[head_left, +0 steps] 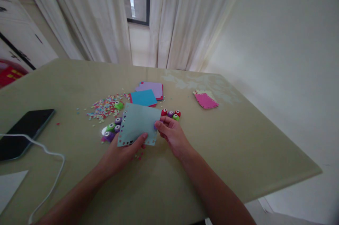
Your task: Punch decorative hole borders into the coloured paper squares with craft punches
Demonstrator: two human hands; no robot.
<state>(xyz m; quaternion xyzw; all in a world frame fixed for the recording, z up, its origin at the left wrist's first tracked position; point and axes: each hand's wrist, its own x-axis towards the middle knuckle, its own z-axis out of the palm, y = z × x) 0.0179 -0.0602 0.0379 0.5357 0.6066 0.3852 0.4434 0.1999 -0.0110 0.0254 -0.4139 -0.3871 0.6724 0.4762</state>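
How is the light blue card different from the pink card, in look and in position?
The light blue card is held up in the left hand; the pink card lies over a pale card.
The light blue card has a plain top edge, while the pink card has punched holes there too.
Both are roughly square, with punched holes along their bottom edges.

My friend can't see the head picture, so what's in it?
The left hand holds a pale blue card with small holes near its edges; the right hand pinches a purple thing at its side. Paper bits, punches, more cards and a phone lie on the table.
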